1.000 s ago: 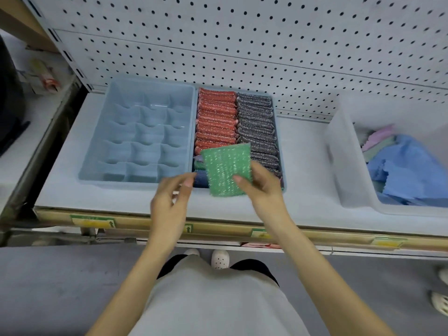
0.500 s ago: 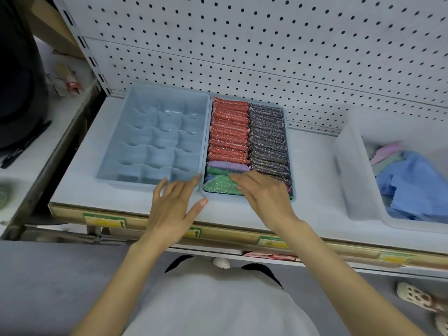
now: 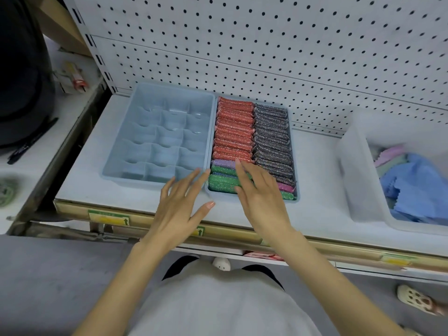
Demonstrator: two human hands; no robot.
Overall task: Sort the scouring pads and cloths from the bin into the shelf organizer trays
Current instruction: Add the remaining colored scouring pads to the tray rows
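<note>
Both hands are empty, fingers straight: your right hand (image 3: 259, 192) lies over the green scouring pads (image 3: 221, 181) at the front of the tray (image 3: 292, 132), your left hand (image 3: 179, 204) beside it. The pads look seated; next, reach for the cloths (image 3: 417, 185) in the bin (image 3: 358, 180).

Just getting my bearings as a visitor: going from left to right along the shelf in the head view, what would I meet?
Empty divided tray → row of red scouring pads → row of dark grey scouring pads → clear bin → blue cloth inside it.
</note>
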